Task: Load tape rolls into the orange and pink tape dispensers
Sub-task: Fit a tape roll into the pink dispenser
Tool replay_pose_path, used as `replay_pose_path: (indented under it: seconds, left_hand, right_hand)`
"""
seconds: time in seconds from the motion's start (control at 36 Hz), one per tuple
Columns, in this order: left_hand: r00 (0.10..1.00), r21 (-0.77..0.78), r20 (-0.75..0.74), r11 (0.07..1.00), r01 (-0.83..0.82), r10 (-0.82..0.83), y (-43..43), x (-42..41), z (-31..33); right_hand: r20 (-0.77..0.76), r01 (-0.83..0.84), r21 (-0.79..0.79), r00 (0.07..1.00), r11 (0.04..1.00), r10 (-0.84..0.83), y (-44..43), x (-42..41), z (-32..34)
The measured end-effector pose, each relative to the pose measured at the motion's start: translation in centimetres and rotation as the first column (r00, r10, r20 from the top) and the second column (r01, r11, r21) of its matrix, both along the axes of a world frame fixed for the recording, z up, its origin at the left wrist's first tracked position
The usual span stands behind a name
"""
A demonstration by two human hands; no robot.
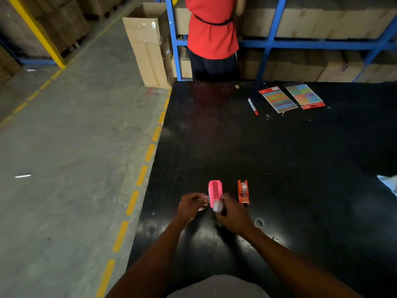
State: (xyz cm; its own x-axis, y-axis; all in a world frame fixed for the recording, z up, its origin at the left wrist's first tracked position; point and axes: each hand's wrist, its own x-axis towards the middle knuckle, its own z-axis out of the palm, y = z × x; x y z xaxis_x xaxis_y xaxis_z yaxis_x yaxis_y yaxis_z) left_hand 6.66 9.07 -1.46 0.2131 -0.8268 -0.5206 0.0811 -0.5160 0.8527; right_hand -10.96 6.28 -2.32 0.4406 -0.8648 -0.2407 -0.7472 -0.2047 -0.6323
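Observation:
The pink tape dispenser (pixel 215 190) stands on the black table (pixel 279 151) near its front, its well open with no roll in it. Just to its right stands the orange tape dispenser (pixel 243 192) with a clear roll seated inside. My right hand (pixel 233 215) grips a clear tape roll (pixel 217 206) just in front of the pink dispenser. My left hand (pixel 191 205) pinches a small clear piece (pixel 206 199), perhaps the tape's free end or a core, left of the roll.
A red marker (pixel 252 106) and two packs of coloured sticky tabs (pixel 278 99) lie at the table's far side. A person in a red shirt (pixel 211 29) stands behind the table by blue racking. A small ring (pixel 259 223) lies right of my right wrist. The table's left edge drops to the floor.

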Motion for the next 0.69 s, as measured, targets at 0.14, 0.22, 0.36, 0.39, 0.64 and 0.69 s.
replay_pose_path:
  seconds: [0.14, 0.22, 0.36, 0.39, 0.64, 0.69]
  left_hand:
    - [0.999, -0.036, -0.005, 0.998, 0.052, -0.052, -0.2, -1.2, 0.8]
    - [0.997, -0.051, -0.053, 0.997, 0.062, -0.064, -0.3, -1.8, 1.3]
    - [0.998, -0.056, -0.027, 0.996, 0.063, -0.065, -0.4, -1.9, 1.3]
    - [0.998, -0.056, -0.019, 0.996, 0.066, -0.067, -0.4, -1.9, 1.3]
    - [0.999, -0.08, -0.049, 0.997, 0.005, -0.009, -0.2, -1.5, 1.1]
    - [0.997, -0.079, -0.071, 0.997, 0.008, -0.014, 0.0, -1.3, 0.9]
  right_hand:
    - [0.062, 0.004, -0.014, 0.998, 1.0, -0.003, -1.4, -0.5, 1.0]
    - [0.059, -0.013, -0.047, 0.998, 0.999, 0.015, -1.9, -0.7, 1.2]
    - [0.075, -0.057, -0.006, 0.996, 0.998, 0.057, -2.4, -1.1, 1.4]
    - [0.083, -0.058, -0.001, 0.995, 0.998, 0.058, -2.4, -1.2, 1.5]
    - [0.048, -0.074, -0.082, 0.996, 0.994, 0.078, -2.7, -0.9, 2.2]
    - [0.046, -0.076, -0.09, 0.996, 0.993, 0.08, -2.7, -0.7, 2.3]
